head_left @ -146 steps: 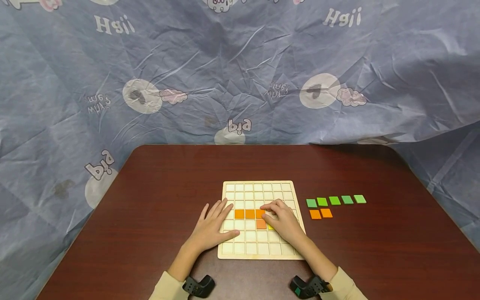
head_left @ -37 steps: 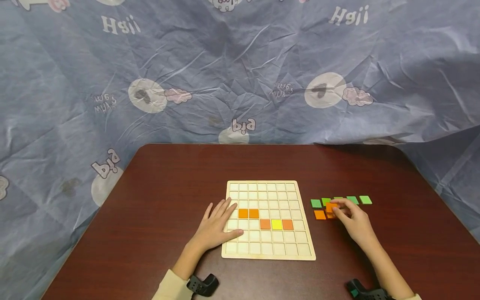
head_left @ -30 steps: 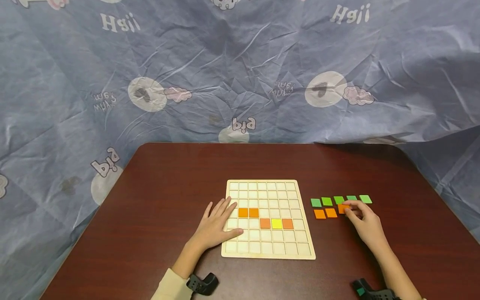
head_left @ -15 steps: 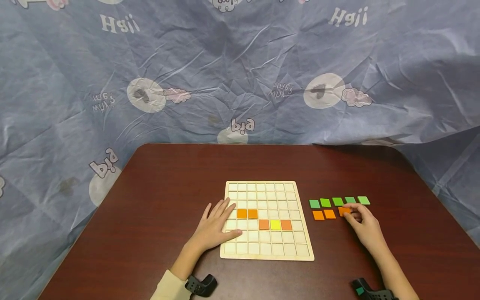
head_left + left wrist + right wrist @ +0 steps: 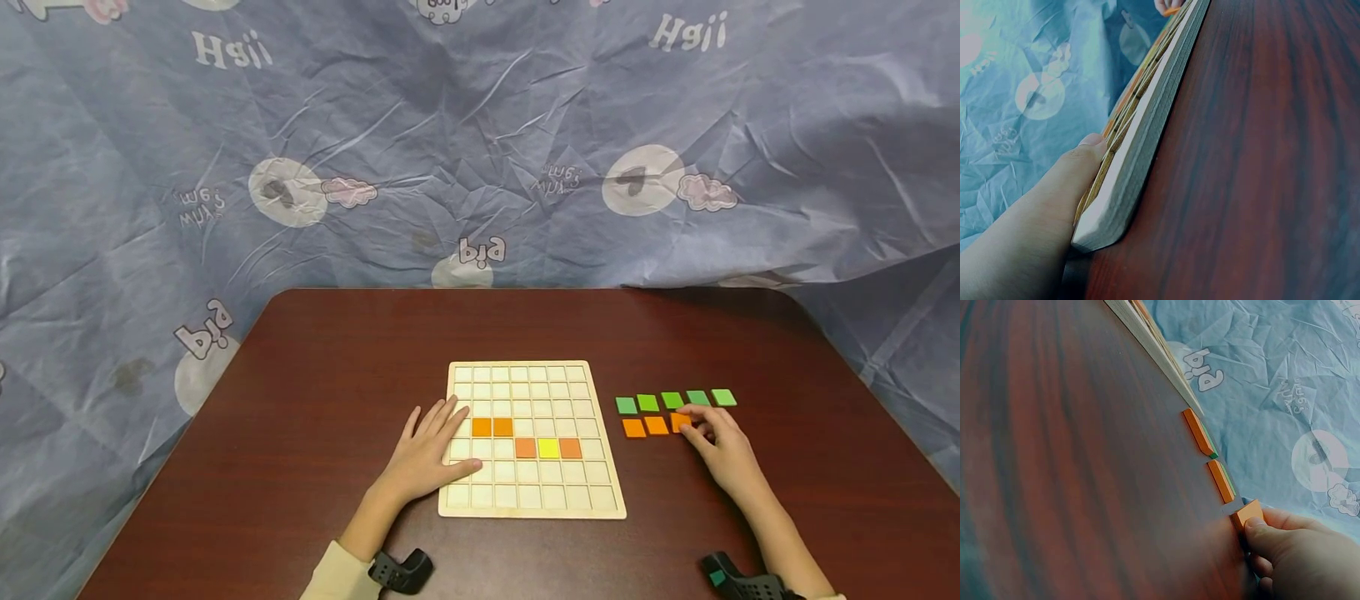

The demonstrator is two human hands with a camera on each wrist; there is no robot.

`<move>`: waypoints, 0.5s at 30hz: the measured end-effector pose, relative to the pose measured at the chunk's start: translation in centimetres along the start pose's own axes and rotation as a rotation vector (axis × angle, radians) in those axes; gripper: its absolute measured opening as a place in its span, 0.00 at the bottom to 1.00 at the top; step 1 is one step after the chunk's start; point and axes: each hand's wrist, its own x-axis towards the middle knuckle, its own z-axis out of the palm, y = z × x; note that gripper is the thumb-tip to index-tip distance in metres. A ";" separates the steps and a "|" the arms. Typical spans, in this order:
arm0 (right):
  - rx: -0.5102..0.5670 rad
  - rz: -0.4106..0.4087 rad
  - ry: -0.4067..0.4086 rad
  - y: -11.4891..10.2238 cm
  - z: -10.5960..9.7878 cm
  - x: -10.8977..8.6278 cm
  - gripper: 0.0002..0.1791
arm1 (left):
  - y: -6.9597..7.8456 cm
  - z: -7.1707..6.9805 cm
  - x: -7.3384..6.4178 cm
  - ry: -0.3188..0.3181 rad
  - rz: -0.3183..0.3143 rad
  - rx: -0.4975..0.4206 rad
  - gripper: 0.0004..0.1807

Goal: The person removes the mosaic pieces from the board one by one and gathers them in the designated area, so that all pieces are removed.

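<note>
A wooden grid board [image 5: 529, 497] lies on the table. My left hand [image 5: 423, 454] rests on its left side, fingers spread and thumb over the edge; the left wrist view shows the thumb [image 5: 1063, 178] on the rim. Two orange tiles [image 5: 492, 427] sit side by side on the board. One row nearer, a yellow tile [image 5: 549, 448] lies between two darker orange tiles. Right of the board, my right hand [image 5: 723, 446] pinches an orange tile [image 5: 1249, 514] between thumb and fingers, tilted in the right wrist view, at the right end of two loose orange tiles [image 5: 645, 427].
Several green tiles [image 5: 672, 401] form a row behind the loose orange ones. The dark red-brown table [image 5: 337, 358] reaches back to a blue-grey printed cloth [image 5: 420, 125]. A black wrist device [image 5: 401, 572] is on each arm.
My right hand has taken the third orange tile off the board's orange row and carried it right, past the loose orange tiles, to the end of their row. My left hand stays put.
</note>
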 end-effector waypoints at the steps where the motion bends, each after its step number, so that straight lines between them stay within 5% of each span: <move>1: -0.009 -0.004 0.003 0.0 0.0 0.0 0.12 | 0.0 0.0 0.0 -0.002 -0.002 0.002 0.46; 15: -0.049 -0.001 0.000 0.2 0.0 0.0 0.14 | 0.0 0.0 0.0 -0.005 -0.008 0.007 0.46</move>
